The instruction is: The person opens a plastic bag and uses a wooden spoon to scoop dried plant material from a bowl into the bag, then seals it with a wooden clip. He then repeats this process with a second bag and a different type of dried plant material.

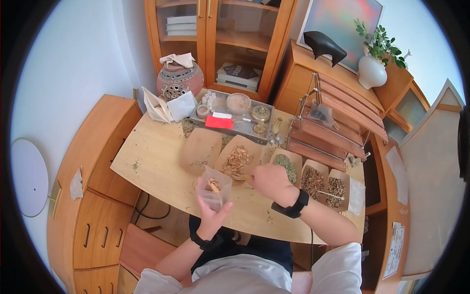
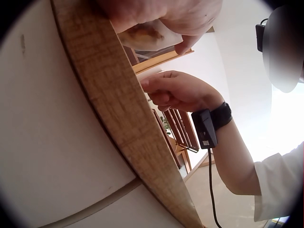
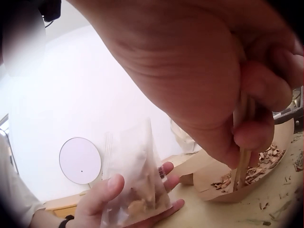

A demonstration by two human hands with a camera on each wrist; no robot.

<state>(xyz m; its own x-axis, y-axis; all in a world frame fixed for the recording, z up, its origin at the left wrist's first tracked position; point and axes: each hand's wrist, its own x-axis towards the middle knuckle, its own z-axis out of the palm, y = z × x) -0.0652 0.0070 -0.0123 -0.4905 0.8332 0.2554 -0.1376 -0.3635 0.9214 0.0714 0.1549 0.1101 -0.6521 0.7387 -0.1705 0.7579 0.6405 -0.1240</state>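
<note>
I had the right hand pinching a tool, pointed down at chips just beyond its fingers; left of these, the left hand gripped the bag.

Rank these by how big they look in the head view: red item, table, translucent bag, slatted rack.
1. Table
2. Slatted rack
3. Translucent bag, held nearer the camera
4. Red item

The left hand holds a translucent bag.
</note>
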